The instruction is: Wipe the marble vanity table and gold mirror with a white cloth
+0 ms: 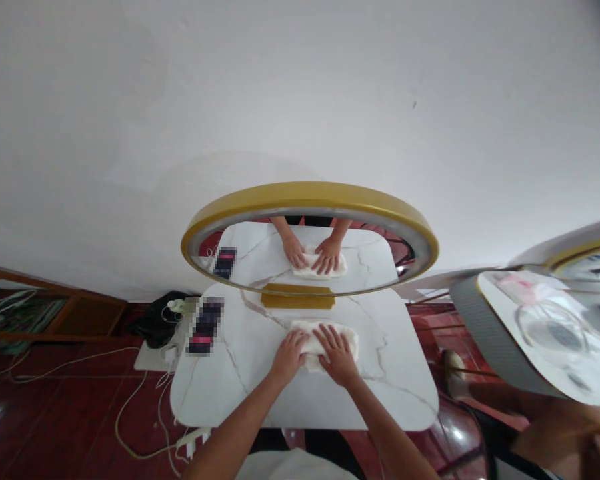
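A white cloth [347, 335] lies bunched on a white marble-patterned table [405, 380], just in front of a round gold-framed mirror [310, 199]. My left hand [289, 355] rests on the cloth's left part with fingers stretched flat. My right hand [336, 352] lies beside it on the cloth's middle, fingers spread and pressed down. The mirror shows both hands and the cloth reflected.
A dark rectangular object [205, 326] lies at the table's left edge. A black bag [155, 321] and white cables [130, 400] are on the red floor to the left. Another table with a second mirror [545, 333] stands at right, with a person's arm [555, 433] below it.
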`<state>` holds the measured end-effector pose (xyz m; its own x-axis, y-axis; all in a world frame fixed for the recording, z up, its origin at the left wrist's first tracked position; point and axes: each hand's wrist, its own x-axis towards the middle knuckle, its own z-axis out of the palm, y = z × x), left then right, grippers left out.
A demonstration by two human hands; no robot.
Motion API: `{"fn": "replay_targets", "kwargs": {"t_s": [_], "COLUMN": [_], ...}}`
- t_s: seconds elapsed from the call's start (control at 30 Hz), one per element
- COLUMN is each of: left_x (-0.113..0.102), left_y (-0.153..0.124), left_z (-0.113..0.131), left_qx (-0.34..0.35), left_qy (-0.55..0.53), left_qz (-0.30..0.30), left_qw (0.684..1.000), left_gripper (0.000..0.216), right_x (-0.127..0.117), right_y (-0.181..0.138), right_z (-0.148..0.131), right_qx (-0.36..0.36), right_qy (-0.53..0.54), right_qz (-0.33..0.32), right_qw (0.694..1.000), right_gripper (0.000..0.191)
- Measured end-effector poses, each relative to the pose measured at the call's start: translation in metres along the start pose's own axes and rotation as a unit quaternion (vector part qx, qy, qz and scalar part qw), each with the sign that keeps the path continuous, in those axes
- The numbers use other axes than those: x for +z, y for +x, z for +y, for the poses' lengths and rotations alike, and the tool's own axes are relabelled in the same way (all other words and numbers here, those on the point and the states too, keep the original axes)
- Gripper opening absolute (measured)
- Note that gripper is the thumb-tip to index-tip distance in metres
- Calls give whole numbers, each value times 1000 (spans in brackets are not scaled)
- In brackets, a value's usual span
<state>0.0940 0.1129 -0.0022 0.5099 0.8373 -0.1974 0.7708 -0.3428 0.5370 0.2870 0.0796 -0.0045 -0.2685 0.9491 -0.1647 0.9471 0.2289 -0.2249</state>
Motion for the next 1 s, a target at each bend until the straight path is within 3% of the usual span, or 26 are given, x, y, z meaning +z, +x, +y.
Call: {"fn": "replay_targets", "kwargs": {"t_s": [0.17,0.3,0.43,0.63,0.73,0.87,1.0], "left_x": [-13,-8,9,41,49,41,20], "left_y": [26,17,-14,-69,-81,-78,-78], "left_z": [7,8,11,18,20,18,5], "left_qx": [-1,9,30,78,80,85,81], "left_qy": [23,27,15,-18,-35,-32,-31], "left_qz": [39,40,7,-110,-154,-178,-142], "left_qw": [999,999,999,991,984,980,986], "left_gripper": [52,52,54,59,60,64,59], "right_x": [-10,-8,4,34,43,45,41], "right_y": [25,14,-24,-105,-126,-124,-105], "right_z": [8,5,0,-7,-9,-13,-26], "right_qx": [26,15,2,-11,-16,-3,-12], "right_qy": [-5,4,8,3,-1,-6,-3], "right_qz": [24,29,27,7,0,-10,-29], "right_qw": [999,999,1000,1000,1000,1000,999], "right_gripper": [69,71,72,70,71,74,75]}}
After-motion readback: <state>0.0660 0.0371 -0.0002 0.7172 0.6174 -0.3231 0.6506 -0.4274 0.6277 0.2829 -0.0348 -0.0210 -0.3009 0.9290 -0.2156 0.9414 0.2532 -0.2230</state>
